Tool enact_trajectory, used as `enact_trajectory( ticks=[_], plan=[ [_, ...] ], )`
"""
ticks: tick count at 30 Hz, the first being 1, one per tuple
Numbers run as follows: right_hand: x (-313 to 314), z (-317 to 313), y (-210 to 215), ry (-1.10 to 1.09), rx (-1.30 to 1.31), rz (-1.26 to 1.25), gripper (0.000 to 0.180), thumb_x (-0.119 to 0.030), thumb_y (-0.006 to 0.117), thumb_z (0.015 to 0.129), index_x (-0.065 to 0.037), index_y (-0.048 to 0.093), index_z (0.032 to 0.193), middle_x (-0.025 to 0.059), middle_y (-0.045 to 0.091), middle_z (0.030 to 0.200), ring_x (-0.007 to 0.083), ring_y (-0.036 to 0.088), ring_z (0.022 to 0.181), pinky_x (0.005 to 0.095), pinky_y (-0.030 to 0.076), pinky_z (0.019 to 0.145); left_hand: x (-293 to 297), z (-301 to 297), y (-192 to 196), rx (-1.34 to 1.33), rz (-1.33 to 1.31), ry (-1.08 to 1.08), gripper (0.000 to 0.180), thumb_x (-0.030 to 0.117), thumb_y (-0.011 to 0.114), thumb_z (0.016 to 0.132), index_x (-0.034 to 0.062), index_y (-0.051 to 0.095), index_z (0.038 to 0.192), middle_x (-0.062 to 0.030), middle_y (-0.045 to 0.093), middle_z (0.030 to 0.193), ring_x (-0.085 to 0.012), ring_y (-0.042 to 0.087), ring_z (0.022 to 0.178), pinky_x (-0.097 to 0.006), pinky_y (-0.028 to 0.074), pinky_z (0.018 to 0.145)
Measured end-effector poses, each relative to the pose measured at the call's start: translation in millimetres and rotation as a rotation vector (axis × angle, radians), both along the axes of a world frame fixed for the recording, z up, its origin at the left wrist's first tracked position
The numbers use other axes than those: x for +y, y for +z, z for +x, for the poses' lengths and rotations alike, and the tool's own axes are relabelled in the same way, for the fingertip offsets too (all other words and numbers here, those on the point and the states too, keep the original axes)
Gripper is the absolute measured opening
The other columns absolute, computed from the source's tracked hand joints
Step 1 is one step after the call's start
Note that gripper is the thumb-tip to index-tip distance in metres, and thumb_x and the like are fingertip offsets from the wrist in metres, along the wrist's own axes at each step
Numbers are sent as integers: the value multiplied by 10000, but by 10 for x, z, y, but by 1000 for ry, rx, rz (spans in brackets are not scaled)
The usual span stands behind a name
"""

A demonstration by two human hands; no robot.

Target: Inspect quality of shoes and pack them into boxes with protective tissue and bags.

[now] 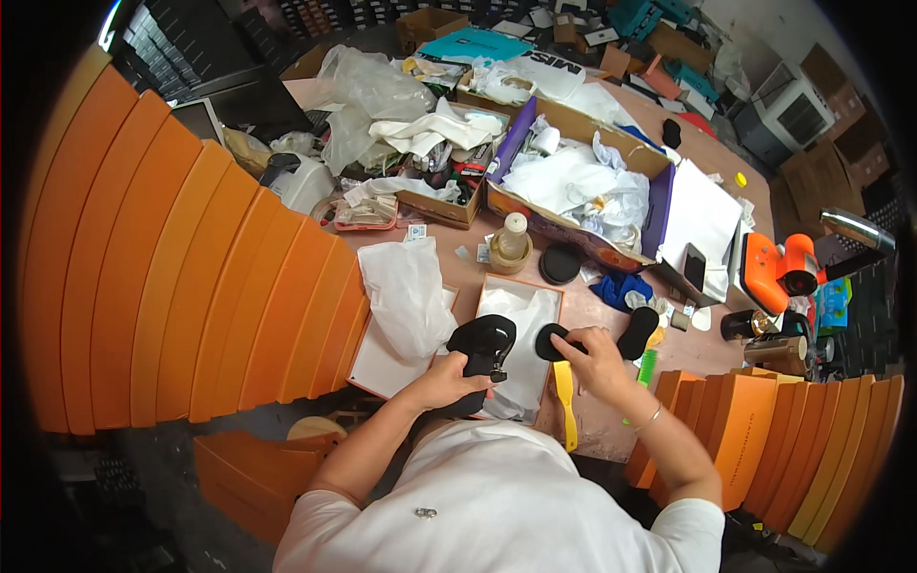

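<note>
My left hand (pixel 442 382) is closed around a glossy black shoe (pixel 484 342) with a small metal buckle, above the near edge of an open shoe box (pixel 560 304) lined with white tissue paper (pixel 521 387). Between the fingers of my right hand (pixel 597 361) is a black oval pad (pixel 547 341), just right of the shoe and apart from it. A similar black pad (pixel 637 334) lies to the right of that hand. Below the right hand a yellow long-handled tool (pixel 565 406) rests at the table's near side, and a green brush (pixel 648 367) lies beside the wrist.
Orange shoe boxes stand in a long row at left (pixel 191 286) and another at right (pixel 735 430). Farther back are a purple-edged carton (pixel 573 248) full of crumpled paper, a bottle (pixel 514 234), a round black tin (pixel 561 263) and an orange device (pixel 764 272).
</note>
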State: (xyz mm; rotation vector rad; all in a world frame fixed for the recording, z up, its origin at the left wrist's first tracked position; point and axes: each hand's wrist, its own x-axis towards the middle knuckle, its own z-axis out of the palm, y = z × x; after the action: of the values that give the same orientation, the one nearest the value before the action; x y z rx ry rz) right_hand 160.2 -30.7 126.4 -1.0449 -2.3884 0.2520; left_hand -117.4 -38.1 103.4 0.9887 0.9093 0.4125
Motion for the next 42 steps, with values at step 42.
enact_trajectory(
  ticks=[42],
  plan=[
    [-625,-1073,-267,-615,570,111,308,-118,615,733,-104,641,1039,56,556,917,242,521,851,365,389,693,443,251,-293,-368,-393,541,637,593,330,945,-2,511,1079,-152,574,1058,-311,543,1042,-507,389,1021]
  ],
)
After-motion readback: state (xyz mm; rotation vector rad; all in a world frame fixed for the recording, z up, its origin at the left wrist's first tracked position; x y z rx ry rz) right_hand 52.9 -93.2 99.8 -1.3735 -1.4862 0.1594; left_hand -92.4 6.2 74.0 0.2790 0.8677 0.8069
